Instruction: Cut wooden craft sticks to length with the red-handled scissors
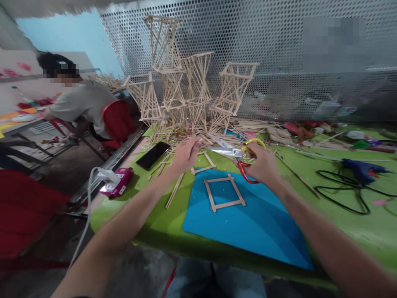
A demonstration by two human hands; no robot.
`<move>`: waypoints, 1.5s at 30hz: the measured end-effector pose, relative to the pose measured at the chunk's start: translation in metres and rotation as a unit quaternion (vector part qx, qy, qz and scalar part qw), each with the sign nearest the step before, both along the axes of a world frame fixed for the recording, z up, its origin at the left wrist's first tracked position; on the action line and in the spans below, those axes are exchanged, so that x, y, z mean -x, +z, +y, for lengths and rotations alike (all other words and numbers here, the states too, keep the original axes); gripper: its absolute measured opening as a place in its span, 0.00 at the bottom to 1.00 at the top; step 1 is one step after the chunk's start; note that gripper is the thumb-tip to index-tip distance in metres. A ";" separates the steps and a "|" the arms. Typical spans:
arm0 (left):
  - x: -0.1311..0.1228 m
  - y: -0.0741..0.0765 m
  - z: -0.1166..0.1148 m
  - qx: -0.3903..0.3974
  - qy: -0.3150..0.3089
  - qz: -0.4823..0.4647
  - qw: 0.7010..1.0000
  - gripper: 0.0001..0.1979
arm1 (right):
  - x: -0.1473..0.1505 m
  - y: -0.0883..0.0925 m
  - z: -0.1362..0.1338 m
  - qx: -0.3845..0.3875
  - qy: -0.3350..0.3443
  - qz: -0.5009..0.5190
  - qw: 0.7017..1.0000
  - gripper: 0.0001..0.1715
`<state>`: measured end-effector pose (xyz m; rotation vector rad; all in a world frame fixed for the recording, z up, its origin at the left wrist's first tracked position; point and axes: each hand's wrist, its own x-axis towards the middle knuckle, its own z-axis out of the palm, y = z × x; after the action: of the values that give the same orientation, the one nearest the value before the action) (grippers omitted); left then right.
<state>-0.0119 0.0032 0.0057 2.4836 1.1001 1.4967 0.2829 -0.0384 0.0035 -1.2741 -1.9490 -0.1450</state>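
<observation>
My right hand [262,161] grips scissors [236,153] with one yellow and one red handle loop. Their blades stand apart and point left toward my left hand [186,155]. That hand is closed, fingers pressed together, and what it pinches is too small to make out. Below the scissors, a square frame of flat wooden sticks [211,194] lies on a blue sheet [248,231]. A second stick frame [211,160] rests partly behind it, at the sheet's upper edge. Loose thin sticks [174,191] lie beneath my left forearm.
Lattice towers of thin sticks [198,82] rise at the back against a perforated metal panel [266,37]. A phone [153,155] and purple tissue pack [118,182] lie left. A blue glue gun [361,170] with black cord lies right. Someone sits on a red chair [116,120] at left.
</observation>
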 end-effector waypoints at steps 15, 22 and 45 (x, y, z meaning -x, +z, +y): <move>-0.020 -0.009 -0.028 -0.023 -0.152 -0.002 0.988 0.22 | 0.014 -0.002 -0.018 0.050 0.096 0.049 0.993 0.19; -0.020 -0.010 -0.027 -0.052 -0.173 -0.005 0.984 0.16 | 0.011 0.000 -0.016 0.018 0.113 0.033 0.993 0.22; -0.021 -0.006 -0.032 -0.060 -0.174 -0.006 0.983 0.16 | 0.006 0.007 -0.017 0.024 0.116 -0.007 0.993 0.22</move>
<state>0.0090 -0.0287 -0.0006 2.5669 0.5463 1.5054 0.2769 -0.0549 0.0101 -1.0681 -2.1065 0.0103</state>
